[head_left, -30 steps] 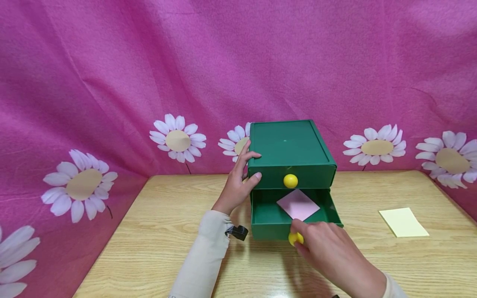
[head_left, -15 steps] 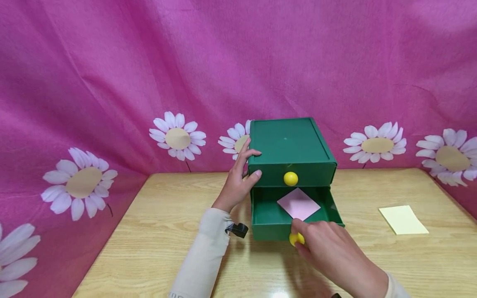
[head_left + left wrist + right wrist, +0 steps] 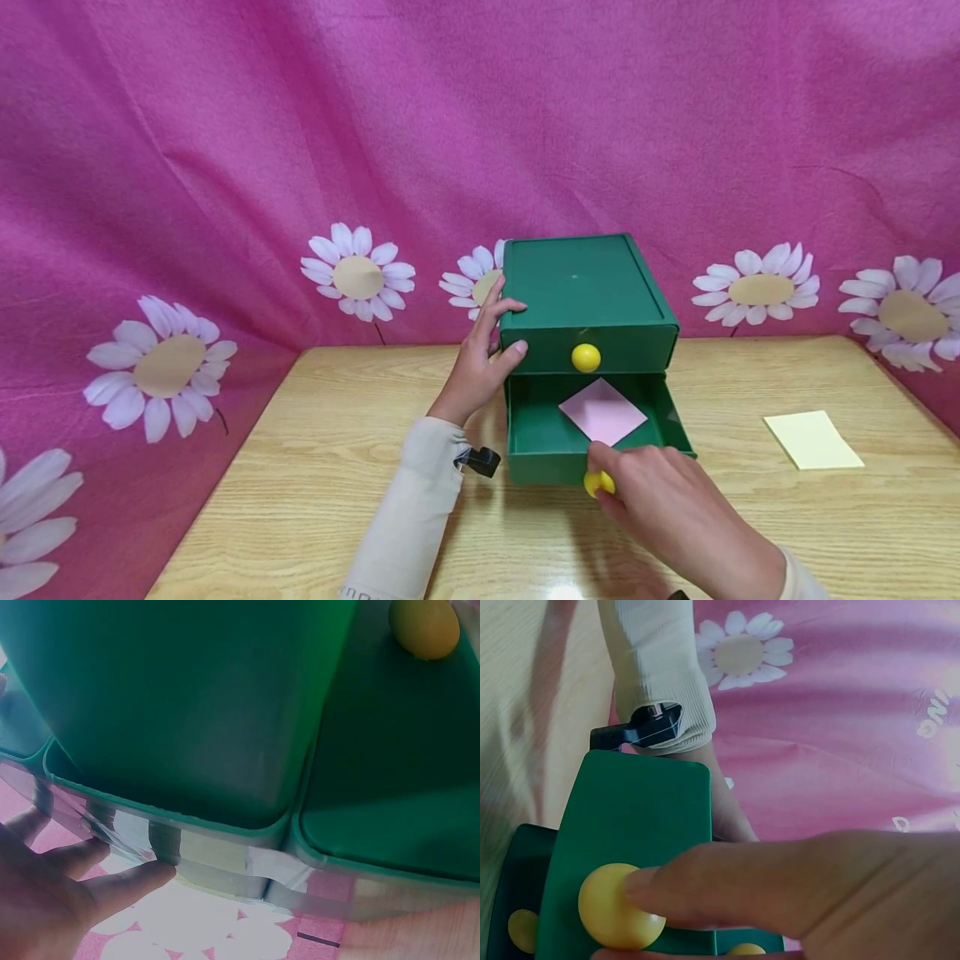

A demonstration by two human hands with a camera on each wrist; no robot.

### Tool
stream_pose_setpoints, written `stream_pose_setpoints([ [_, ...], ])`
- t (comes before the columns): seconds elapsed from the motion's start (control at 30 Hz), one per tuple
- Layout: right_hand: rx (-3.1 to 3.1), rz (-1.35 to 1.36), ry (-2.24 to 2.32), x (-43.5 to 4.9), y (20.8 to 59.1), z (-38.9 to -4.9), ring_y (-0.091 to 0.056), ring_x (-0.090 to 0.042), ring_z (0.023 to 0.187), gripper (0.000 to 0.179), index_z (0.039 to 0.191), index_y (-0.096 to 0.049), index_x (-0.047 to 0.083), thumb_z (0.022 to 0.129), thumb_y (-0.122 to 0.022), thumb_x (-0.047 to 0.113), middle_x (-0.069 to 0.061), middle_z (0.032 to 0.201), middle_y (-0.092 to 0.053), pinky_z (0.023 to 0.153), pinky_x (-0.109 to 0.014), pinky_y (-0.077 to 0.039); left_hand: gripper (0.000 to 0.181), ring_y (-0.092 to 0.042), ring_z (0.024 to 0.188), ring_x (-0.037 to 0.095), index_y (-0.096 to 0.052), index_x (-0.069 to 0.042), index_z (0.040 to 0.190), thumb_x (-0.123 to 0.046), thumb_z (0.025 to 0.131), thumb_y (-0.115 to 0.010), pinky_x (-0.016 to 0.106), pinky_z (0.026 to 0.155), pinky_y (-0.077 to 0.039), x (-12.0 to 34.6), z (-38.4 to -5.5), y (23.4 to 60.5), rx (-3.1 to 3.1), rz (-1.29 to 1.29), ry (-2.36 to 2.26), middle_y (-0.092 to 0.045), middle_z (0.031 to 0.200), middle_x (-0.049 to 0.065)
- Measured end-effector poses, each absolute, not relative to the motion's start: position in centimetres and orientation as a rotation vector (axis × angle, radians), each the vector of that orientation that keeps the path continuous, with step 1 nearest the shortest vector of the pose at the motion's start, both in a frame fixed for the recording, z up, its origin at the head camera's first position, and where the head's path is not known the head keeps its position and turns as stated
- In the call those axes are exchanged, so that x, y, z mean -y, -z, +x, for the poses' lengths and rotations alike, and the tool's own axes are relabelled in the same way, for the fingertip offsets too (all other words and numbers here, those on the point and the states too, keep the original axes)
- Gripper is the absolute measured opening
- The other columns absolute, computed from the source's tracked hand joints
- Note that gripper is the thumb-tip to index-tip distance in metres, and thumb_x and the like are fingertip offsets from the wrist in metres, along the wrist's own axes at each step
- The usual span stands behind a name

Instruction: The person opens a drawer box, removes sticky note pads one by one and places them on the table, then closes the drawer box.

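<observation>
A green drawer cabinet (image 3: 573,279) stands on the table, its middle drawer (image 3: 547,468) pulled well out. In that drawer lies a pink square of paper (image 3: 603,412), turned cornerwise. My right hand (image 3: 667,508) pinches the drawer's round yellow knob (image 3: 615,911); the thumb lies on the knob in the right wrist view. My left hand (image 3: 476,362) rests against the cabinet's left side near its front edge, fingers spread. In the left wrist view those fingertips (image 3: 161,874) touch the see-through side wall.
A pale yellow sticky-note pad (image 3: 813,442) lies on the wooden table (image 3: 315,500), right of the cabinet. Closed drawers sit above and below the pulled one, with yellow knobs (image 3: 586,358) (image 3: 523,930). A pink flowered cloth (image 3: 450,125) hangs behind.
The middle drawer has come slightly further out toward me, with my right hand on its knob and the pink paper inside. My left hand stays on the cabinet. The head view has tilted a little.
</observation>
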State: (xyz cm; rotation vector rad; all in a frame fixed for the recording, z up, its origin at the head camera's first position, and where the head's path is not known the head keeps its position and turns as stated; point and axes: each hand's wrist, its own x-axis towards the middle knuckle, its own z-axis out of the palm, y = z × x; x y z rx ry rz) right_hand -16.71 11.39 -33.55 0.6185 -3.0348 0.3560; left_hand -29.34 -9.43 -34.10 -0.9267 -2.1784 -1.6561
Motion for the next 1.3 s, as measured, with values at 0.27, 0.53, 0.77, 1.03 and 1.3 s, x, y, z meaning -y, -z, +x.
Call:
stream_pose_setpoints([
  [0.27, 3.057, 0.622, -0.357, -11.44, 33.5, -16.6, -0.046, -0.006, 0.053, 0.025, 0.082, -0.06, 0.025, 0.073, -0.084, 0.021, 0.014, 0.061, -0.051, 0.055, -0.023, -0.047, 0.045, -0.015, 0.146, 0.022, -0.043, -0.012, 0.136, -0.018, 0.092, -0.052, 0.064, 0.104, -0.028, 9.4, -29.29, 34.12, 2.197, -0.916, 1.652, -0.01, 0.162, 0.003],
  [0.53, 3.058, 0.64, -0.356, -11.51, 33.6, -16.48, -0.045, -0.005, 0.054, 0.026, 0.083, -0.06, 0.027, 0.074, -0.083, 0.022, 0.016, 0.061, -0.05, 0.055, -0.023, -0.046, 0.046, -0.014, 0.146, 0.021, -0.042, -0.012, 0.137, -0.018, 0.093, -0.052, 0.064, 0.105, -0.028, 9.47, -29.2, 34.03, 2.204, -0.918, 1.65, -0.009, 0.162, 0.002],
  [0.77, 3.031, 0.688, -0.347, -11.54, 33.64, -16.25, -0.044, -0.005, 0.053, 0.027, 0.083, -0.059, 0.027, 0.073, -0.084, 0.022, 0.016, 0.06, -0.048, 0.055, -0.023, -0.045, 0.045, -0.014, 0.146, 0.02, -0.043, -0.011, 0.136, -0.018, 0.093, -0.052, 0.061, 0.106, -0.027, 9.63, -29.14, 34.17, 2.201, -0.919, 1.649, -0.009, 0.162, 0.004],
  [1.03, 3.005, 0.74, -0.364, -11.65, 33.74, -15.93, -0.042, -0.002, 0.051, 0.026, 0.082, -0.057, 0.026, 0.075, -0.082, 0.021, 0.017, 0.057, -0.045, 0.052, -0.022, -0.042, 0.045, -0.014, 0.146, 0.019, -0.043, -0.012, 0.136, -0.018, 0.093, -0.052, 0.061, 0.107, -0.027, 9.62, -29.21, 34.26, 2.204, -0.914, 1.658, -0.009, 0.162, 0.001],
  [1.3, 3.028, 0.733, -0.346, -11.7, 33.75, -15.74, -0.042, -0.003, 0.05, 0.026, 0.083, -0.058, 0.026, 0.075, -0.082, 0.023, 0.017, 0.056, -0.046, 0.052, -0.022, -0.042, 0.044, -0.014, 0.146, 0.02, -0.043, -0.012, 0.136, -0.018, 0.093, -0.052, 0.062, 0.106, -0.028, 9.47, -29.23, 34.09, 2.196, -0.924, 1.639, -0.009, 0.162, 0.003],
])
